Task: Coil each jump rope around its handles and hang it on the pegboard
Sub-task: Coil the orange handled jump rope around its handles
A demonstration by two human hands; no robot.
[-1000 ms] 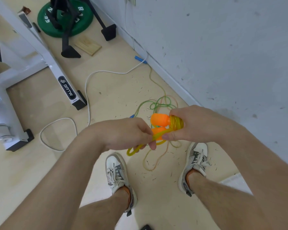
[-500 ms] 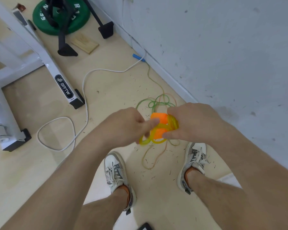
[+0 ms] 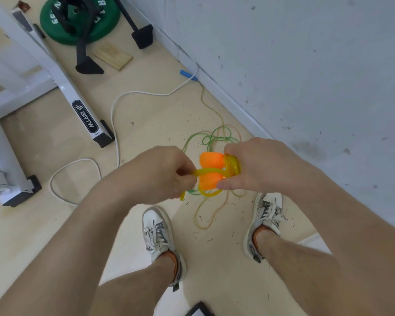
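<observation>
While left hand point(image 3: 160, 174) pinched translucent yellow rope point(image 3: 206, 172) and right hand point(image 3: 260, 165) gripped orange plastic handles point(image 3: 211, 159), slack risked unwinding coils point(image 3: 233, 166).

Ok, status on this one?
Right hand grips two orange plastic handles, yellow translucent rope partly coiled. Left hand pinches the loose strand. Nothing blocking.

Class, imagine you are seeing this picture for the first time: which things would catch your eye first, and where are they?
The bright orange handles sit mid-frame, gripped side by side by the right hand, while the left hand pinches the yellow rope stretched across them. Beneath, loose green and yellow cord lies tangled on the floor by the wall, and a green weight plate lies at top left.
</observation>
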